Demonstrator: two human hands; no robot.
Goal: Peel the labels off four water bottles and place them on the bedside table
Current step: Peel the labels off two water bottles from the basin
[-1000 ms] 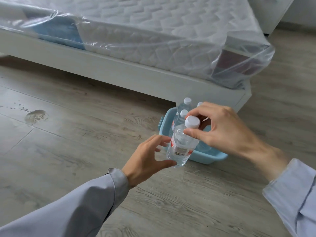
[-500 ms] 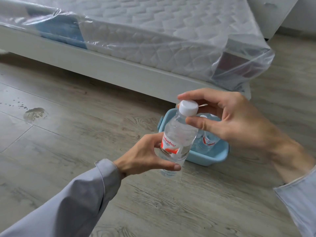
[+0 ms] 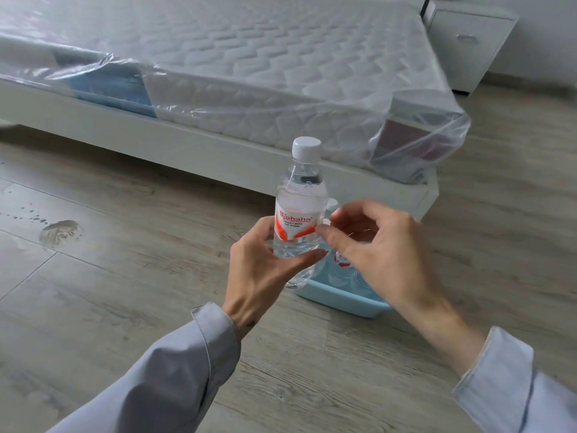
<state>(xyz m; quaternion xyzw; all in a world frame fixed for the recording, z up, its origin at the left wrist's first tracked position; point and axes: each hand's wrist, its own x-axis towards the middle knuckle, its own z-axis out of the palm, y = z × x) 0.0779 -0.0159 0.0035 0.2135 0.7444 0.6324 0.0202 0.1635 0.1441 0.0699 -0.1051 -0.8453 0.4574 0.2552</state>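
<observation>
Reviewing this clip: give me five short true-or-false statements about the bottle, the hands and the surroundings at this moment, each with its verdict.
1. The left hand holds the water bottle upright. True.
2. The bottle's cap is off. False: the white cap is on.
3. The label is on the bottle. True.
4. The right hand grips the cap. False: its fingers are at the label's edge.
5. The blue basin sits on the mattress. False: it is on the floor beside the bed.

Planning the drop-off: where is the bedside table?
In the head view's top right corner, the white bedside table stands on the floor beside the far end of the bed.
</observation>
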